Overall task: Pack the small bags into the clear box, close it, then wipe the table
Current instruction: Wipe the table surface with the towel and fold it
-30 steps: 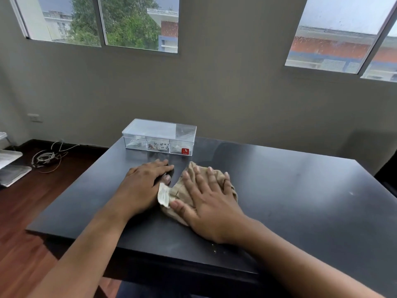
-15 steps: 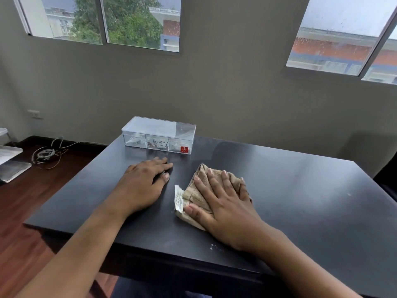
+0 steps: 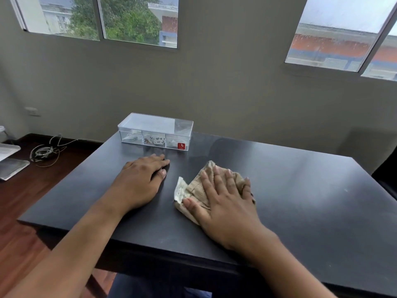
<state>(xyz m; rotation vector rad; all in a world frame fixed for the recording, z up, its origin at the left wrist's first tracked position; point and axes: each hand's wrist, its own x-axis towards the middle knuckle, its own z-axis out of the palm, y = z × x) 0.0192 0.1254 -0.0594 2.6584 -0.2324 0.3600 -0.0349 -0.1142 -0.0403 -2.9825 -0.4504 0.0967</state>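
Observation:
The clear box (image 3: 155, 131) stands at the far left of the black table (image 3: 300, 190) with its lid on. Small bags show through its front wall in three compartments, and a red sticker sits at its lower right. A crumpled beige cloth (image 3: 194, 188) with a white label lies on the table in front of me. My right hand (image 3: 225, 201) presses flat on the cloth, fingers spread. My left hand (image 3: 139, 179) rests palm down on the bare table, left of the cloth and just short of the box, holding nothing.
The table's near edge runs just below my wrists, and small specks lie on it there. A grey wall with windows rises right behind the table. On the wooden floor to the left are coiled cables (image 3: 44, 151) and flat white items (image 3: 8, 160). A dark chair edge (image 3: 386, 175) shows at far right.
My right hand has slid the cloth to the right, away from my left hand, leaving a gap between them. My left hand has stayed put.

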